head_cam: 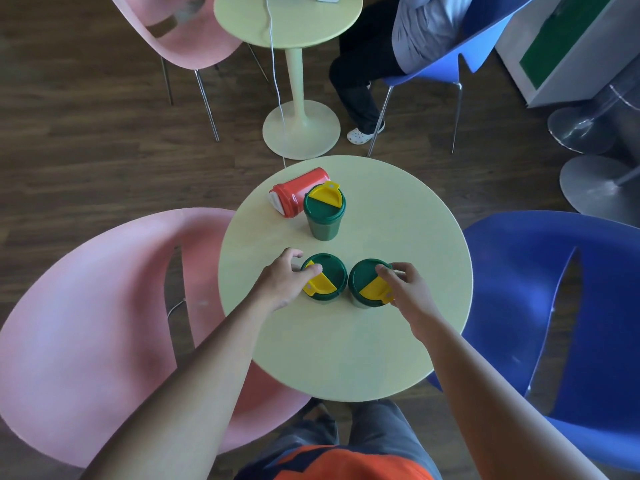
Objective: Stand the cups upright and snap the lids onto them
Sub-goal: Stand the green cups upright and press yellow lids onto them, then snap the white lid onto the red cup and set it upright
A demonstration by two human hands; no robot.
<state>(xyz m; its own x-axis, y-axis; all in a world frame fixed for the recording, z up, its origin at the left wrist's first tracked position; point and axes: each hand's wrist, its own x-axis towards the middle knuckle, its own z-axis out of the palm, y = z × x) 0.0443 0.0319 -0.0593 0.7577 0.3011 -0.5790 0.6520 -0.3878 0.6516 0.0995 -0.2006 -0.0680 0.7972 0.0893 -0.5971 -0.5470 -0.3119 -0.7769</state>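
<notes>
Three green cups with green-and-yellow lids stand upright on the round pale table (381,341). My left hand (282,284) grips the left near cup (332,277) from its left side, thumb on the lid. Over the right near cup (365,277), my right hand (403,287) has its fingers on the lid's right edge. The third green cup (323,213) stands farther back with its lid on. A red cup (299,192) with a white lid lies on its side just behind it, touching it.
A pink chair (86,341) stands to the left of the table and a blue chair (554,323) to the right. Beyond are a second round table (287,22), another pink chair and a seated person (398,57) on a blue chair.
</notes>
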